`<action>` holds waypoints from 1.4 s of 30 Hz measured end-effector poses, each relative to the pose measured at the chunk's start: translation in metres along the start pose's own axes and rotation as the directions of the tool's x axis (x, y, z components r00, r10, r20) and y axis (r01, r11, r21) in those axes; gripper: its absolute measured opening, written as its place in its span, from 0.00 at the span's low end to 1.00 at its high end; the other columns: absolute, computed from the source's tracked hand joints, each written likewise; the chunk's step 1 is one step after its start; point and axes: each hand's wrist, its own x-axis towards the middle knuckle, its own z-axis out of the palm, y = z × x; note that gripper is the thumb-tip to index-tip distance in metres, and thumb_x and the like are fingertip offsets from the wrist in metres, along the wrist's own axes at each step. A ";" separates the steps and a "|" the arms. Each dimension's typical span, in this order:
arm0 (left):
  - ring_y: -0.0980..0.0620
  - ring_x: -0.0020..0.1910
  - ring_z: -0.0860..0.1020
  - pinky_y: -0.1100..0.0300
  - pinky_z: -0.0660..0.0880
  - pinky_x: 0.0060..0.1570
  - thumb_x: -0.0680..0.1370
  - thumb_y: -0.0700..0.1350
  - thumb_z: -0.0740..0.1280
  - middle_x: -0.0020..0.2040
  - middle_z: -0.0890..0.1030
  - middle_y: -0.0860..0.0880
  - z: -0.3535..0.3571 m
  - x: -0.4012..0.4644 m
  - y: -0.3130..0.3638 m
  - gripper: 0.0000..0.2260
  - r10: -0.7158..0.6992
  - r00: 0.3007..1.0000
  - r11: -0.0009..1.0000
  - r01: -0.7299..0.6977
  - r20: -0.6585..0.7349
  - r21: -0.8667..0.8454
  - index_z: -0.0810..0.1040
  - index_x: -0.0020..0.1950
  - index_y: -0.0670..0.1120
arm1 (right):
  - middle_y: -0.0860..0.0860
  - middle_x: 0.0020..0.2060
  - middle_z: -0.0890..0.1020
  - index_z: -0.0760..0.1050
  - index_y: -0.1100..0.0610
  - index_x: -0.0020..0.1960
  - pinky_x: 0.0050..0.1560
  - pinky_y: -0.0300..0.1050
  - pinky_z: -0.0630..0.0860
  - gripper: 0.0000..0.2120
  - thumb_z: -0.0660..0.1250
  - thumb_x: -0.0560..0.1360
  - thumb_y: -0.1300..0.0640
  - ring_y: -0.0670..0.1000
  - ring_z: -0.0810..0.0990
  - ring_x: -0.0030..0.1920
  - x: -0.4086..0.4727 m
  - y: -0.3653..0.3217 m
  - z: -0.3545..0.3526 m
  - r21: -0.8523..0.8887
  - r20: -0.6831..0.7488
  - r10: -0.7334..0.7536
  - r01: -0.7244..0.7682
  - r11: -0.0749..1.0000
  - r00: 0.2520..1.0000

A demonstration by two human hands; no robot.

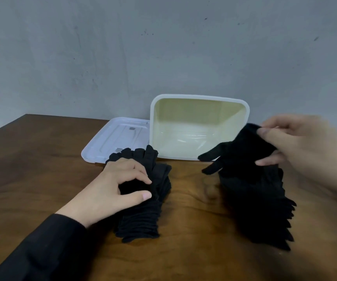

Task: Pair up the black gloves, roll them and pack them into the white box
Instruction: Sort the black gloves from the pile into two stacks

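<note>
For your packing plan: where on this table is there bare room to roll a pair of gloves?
Bare wood lies between the left glove pile and right glove pile, in front of the white box, and left of the lid. It is crowded around both hands.

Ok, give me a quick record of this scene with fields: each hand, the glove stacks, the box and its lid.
left hand: fingers curled on the left glove stack, pinching its top glove
right hand: holds one black glove lifted above the right glove stack
white box: open, nothing inside, at the back of the table
lid: off, lying flat left of the box
</note>
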 end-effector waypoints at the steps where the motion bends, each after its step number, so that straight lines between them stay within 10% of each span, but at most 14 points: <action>1: 0.57 0.64 0.70 0.53 0.73 0.59 0.69 0.66 0.67 0.60 0.76 0.62 -0.002 0.000 0.000 0.13 -0.001 1.000 1.000 0.001 0.028 0.009 0.81 0.51 0.66 | 0.51 0.40 0.86 0.81 0.50 0.44 0.55 0.61 0.76 0.08 0.66 0.79 0.50 0.51 0.87 0.35 0.004 -0.007 0.006 0.008 0.067 0.042 -0.043 0.999 0.997; 4: 0.56 0.64 0.71 0.51 0.72 0.61 0.70 0.65 0.67 0.60 0.77 0.62 -0.005 -0.001 0.001 0.13 0.020 0.996 1.000 -0.020 0.082 0.002 0.80 0.52 0.65 | 0.57 0.38 0.83 0.80 0.52 0.44 0.42 0.41 0.78 0.08 0.65 0.80 0.52 0.47 0.87 0.35 0.013 -0.015 0.027 0.042 0.058 0.037 -0.039 0.998 0.998; 10: 0.52 0.61 0.74 0.54 0.68 0.61 0.75 0.57 0.63 0.56 0.79 0.58 -0.006 -0.001 0.002 0.10 0.079 0.996 0.997 -0.078 0.046 -0.021 0.83 0.49 0.59 | 0.46 0.30 0.83 0.76 0.46 0.46 0.50 0.56 0.80 0.05 0.64 0.80 0.51 0.49 0.86 0.40 0.004 -0.005 0.061 0.050 -0.232 -0.167 0.183 0.982 0.958; 14: 0.52 0.61 0.74 0.57 0.67 0.61 0.74 0.56 0.64 0.57 0.79 0.59 -0.006 -0.001 0.001 0.08 0.077 0.996 0.997 -0.077 0.049 0.003 0.82 0.47 0.60 | 0.42 0.34 0.83 0.78 0.45 0.53 0.34 0.34 0.77 0.06 0.64 0.80 0.52 0.41 0.81 0.34 -0.038 0.037 0.098 -0.177 -0.009 -0.272 0.266 0.948 0.962; 18: 0.50 0.56 0.75 0.58 0.67 0.58 0.75 0.53 0.62 0.52 0.80 0.55 -0.005 0.001 0.002 0.07 0.108 0.994 0.993 -0.109 0.028 0.033 0.78 0.42 0.53 | 0.33 0.63 0.76 0.77 0.43 0.55 0.71 0.31 0.62 0.07 0.62 0.81 0.52 0.26 0.65 0.66 -0.070 0.086 0.127 -0.270 0.336 -0.262 0.359 0.893 0.905; 24: 0.47 0.47 0.76 0.55 0.69 0.49 0.76 0.51 0.61 0.45 0.79 0.49 -0.003 0.001 0.008 0.09 0.092 0.993 0.996 -0.092 -0.067 0.003 0.75 0.41 0.48 | 0.35 0.70 0.70 0.73 0.44 0.53 0.76 0.32 0.50 0.06 0.58 0.81 0.48 0.25 0.53 0.72 -0.077 0.100 0.133 -0.257 0.411 -0.339 0.464 0.848 0.846; 30: 0.55 0.32 0.68 0.60 0.65 0.36 0.80 0.39 0.66 0.30 0.71 0.55 0.005 0.005 0.024 0.10 -0.129 0.938 0.973 0.057 -0.322 -0.224 0.77 0.39 0.47 | 0.29 0.66 0.71 0.74 0.41 0.61 0.69 0.22 0.51 0.19 0.54 0.77 0.34 0.20 0.53 0.67 -0.076 0.091 0.125 -0.168 0.369 -0.248 0.326 0.930 0.896; 34: 0.58 0.29 0.68 0.68 0.64 0.30 0.78 0.42 0.67 0.28 0.73 0.54 0.005 0.015 0.060 0.09 -0.081 0.909 0.983 0.006 -0.408 -0.182 0.78 0.38 0.49 | 0.25 0.65 0.70 0.69 0.32 0.66 0.57 0.30 0.72 0.21 0.59 0.74 0.33 0.30 0.68 0.67 -0.077 0.077 0.113 0.032 0.223 -0.213 0.211 0.977 0.951; 38: 0.62 0.33 0.75 0.72 0.68 0.35 0.79 0.44 0.67 0.33 0.79 0.58 0.022 0.025 0.098 0.07 0.052 0.962 0.991 -0.082 -0.268 -0.102 0.81 0.42 0.51 | 0.34 0.65 0.76 0.65 0.38 0.73 0.59 0.43 0.78 0.29 0.71 0.75 0.42 0.38 0.74 0.66 -0.073 0.045 0.106 0.532 0.233 -0.179 0.029 0.847 0.956; 42: 0.63 0.57 0.78 0.70 0.70 0.56 0.82 0.47 0.60 0.53 0.82 0.64 0.032 0.029 0.094 0.12 0.233 0.971 0.972 -0.235 0.053 0.019 0.82 0.58 0.55 | 0.42 0.55 0.84 0.79 0.46 0.63 0.49 0.46 0.83 0.16 0.69 0.77 0.56 0.45 0.83 0.56 -0.067 0.032 0.106 0.653 0.230 0.003 -0.157 0.741 0.973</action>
